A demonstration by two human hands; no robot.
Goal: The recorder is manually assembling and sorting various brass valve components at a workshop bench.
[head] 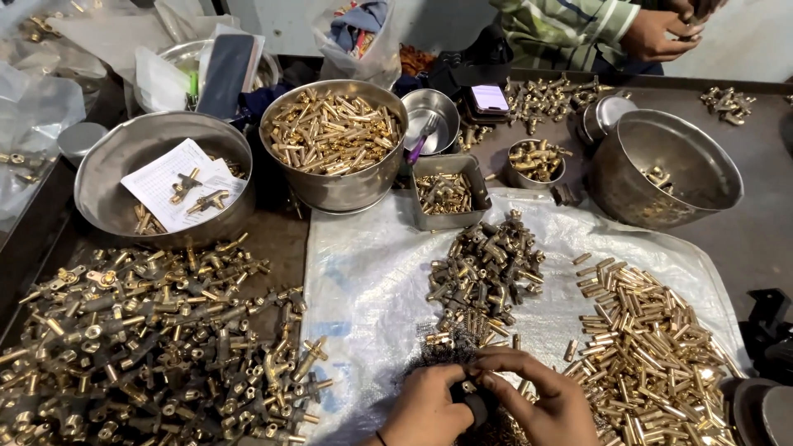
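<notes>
at the near edge of a dark worktop [768, 223], the left hand [425, 405] and right hand [541, 405] meet over a small dark fitting [472, 402]; the fingers of both hands are clenched around it, the piece pinched between them just above a tangle of fine metal springs [438, 343]; the hands work over a white plastic sheet [363, 289] spread on the worktop; just beyond them lies a heap of dull brass fittings [487, 272], and to the right a wide spread of bright brass tubes [652, 347]; to the left, off the sheet, a large pile of t-shaped brass valves [140, 347] covers the worktop; behind stand steel bowls: one holding a folded paper and a few valves [161, 177], one brimming with brass pins [333, 140], a small rectangular tin of tiny parts [446, 192], a small round cup of fittings [537, 161], and a large tilted bowl [665, 169], nearly bare, at the right; a phone [489, 99] rests near the back; at the far edge another person's hands [665, 31], in a striped sleeve, are held together well apart from the sheet.
</notes>
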